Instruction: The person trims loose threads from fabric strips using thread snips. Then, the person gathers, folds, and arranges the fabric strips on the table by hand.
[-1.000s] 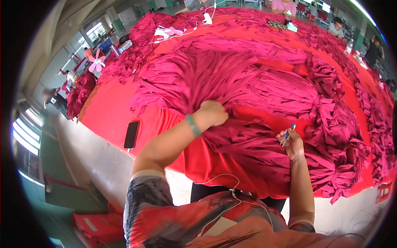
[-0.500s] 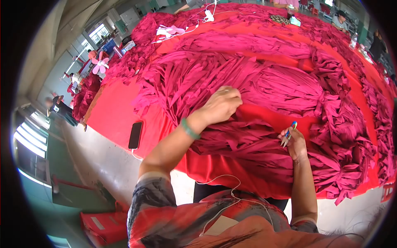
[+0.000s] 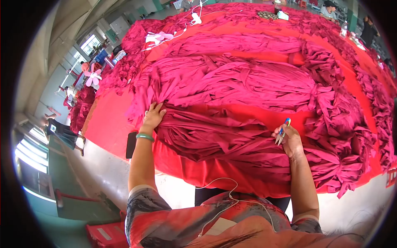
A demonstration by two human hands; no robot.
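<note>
My left hand (image 3: 154,117), a green bangle at its wrist, lies at the left end of the near bundle of magenta fabric strips (image 3: 206,130). Its fingers are spread on the cloth. Thread snips (image 3: 281,133) with a blue handle sit in the closed fingers of my right hand (image 3: 292,140), blades pointing down toward me. That hand rests over the right part of the same bundle. Behind it stretches a second long bundle of strips (image 3: 264,78), gathered at its right end. Red cloth (image 3: 289,120) shows between the two bundles.
A black phone (image 3: 131,144) lies at the table's left edge. Pink fans (image 3: 159,37), white cables and a clear bottle (image 3: 343,29) stand farther off. More heaped strips (image 3: 366,95) line the right side. Other people are around the table and at the left.
My left hand has moved left and toward me, from above the middle of the strips to their left end, and its fingers have spread. The near strips lie straighter. My right hand keeps the snips.
</note>
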